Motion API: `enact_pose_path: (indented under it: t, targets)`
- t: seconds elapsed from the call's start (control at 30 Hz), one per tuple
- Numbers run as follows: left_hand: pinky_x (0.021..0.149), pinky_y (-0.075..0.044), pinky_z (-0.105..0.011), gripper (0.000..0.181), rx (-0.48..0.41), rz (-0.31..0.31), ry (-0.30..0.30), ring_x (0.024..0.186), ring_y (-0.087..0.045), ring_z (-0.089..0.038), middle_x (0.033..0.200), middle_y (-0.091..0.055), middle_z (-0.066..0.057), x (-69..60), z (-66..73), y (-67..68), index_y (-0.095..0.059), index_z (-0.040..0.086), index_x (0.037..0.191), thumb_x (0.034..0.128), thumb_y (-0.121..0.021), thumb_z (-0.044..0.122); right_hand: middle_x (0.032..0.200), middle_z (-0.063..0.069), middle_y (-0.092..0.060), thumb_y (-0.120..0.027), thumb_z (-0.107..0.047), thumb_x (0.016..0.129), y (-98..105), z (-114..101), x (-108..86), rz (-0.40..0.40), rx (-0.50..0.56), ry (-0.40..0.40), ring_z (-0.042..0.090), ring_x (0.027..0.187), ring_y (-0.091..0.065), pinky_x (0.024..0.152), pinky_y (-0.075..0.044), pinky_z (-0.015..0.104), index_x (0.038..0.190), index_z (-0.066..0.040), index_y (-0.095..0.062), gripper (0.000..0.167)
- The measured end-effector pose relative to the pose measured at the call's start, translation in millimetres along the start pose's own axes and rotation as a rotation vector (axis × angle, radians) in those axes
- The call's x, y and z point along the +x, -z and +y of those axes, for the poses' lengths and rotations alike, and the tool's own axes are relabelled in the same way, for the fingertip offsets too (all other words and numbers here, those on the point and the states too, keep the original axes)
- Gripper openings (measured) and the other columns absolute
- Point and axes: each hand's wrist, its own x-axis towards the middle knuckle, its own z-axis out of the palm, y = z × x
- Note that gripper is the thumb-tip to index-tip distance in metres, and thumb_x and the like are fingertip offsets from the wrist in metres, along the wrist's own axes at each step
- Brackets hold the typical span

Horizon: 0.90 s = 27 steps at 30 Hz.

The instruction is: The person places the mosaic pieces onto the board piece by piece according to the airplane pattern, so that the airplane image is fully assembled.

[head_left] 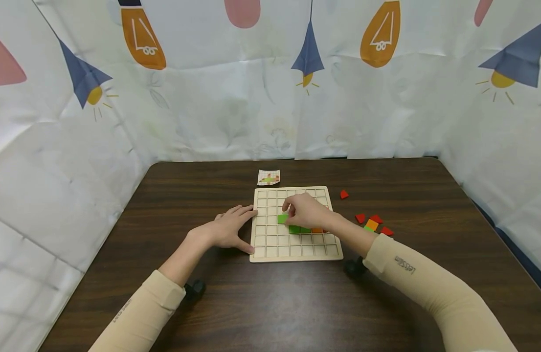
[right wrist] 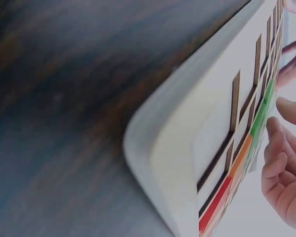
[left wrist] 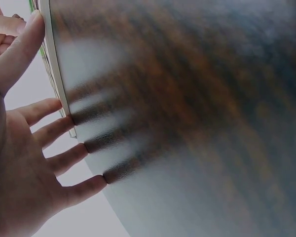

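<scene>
A pale gridded board [head_left: 270, 252] lies on the table with green squares [head_left: 294, 229] and an orange piece [head_left: 317, 230] in a row; another green square [head_left: 282, 219] sits up and to the left. My left hand [head_left: 228, 227], fingers spread, touches the board's left edge with thumb and fingertips; the left wrist view shows this hand [left wrist: 34, 168] against the edge [left wrist: 59, 74]. Above the board, my right hand [head_left: 307, 210] has bent fingers by the upper green square, with no piece visible between them. A red piece [right wrist: 217, 202] shows in the right wrist view.
A small pattern card [head_left: 268, 177] lies behind the board. Right of it are one red piece [head_left: 344, 194] and a loose group of red, orange [head_left: 372, 225] and green pieces, near my right forearm. A printed white curtain [head_left: 235, 107] stands behind the brown table [head_left: 270, 303].
</scene>
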Motion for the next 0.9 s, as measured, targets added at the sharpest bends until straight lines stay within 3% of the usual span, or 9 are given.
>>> enact_pose_path:
  t: [0.37,0.9]
  targets:
    - [0.111,-0.021,-0.073,0.109,0.004,0.004,-0.005,0.153,-0.013,-0.043,0.169,-0.019,-0.014,1.1,-1.1,-0.7,-0.03,0.01,0.163,0.0806,-0.085,0.054,0.083,-0.003,-0.068,-0.078,-0.01,0.09,12.1,15.7,-16.2,0.005,0.066,0.04,0.012,0.072,-0.062,0.07,-0.053,0.031,0.108,-0.003,-0.073,0.02]
    - [0.111,-0.02,-0.074,0.109,-0.003,-0.001,-0.006,0.154,-0.012,-0.043,0.169,-0.019,-0.014,0.6,-1.6,-1.2,-0.029,0.01,0.163,0.0811,-0.084,0.055,0.086,-0.004,-0.069,-0.072,-0.008,0.094,36.7,43.2,-56.5,-0.028,0.175,0.065,0.016,0.077,-0.064,0.068,-0.055,0.035,0.112,-0.002,-0.072,0.019]
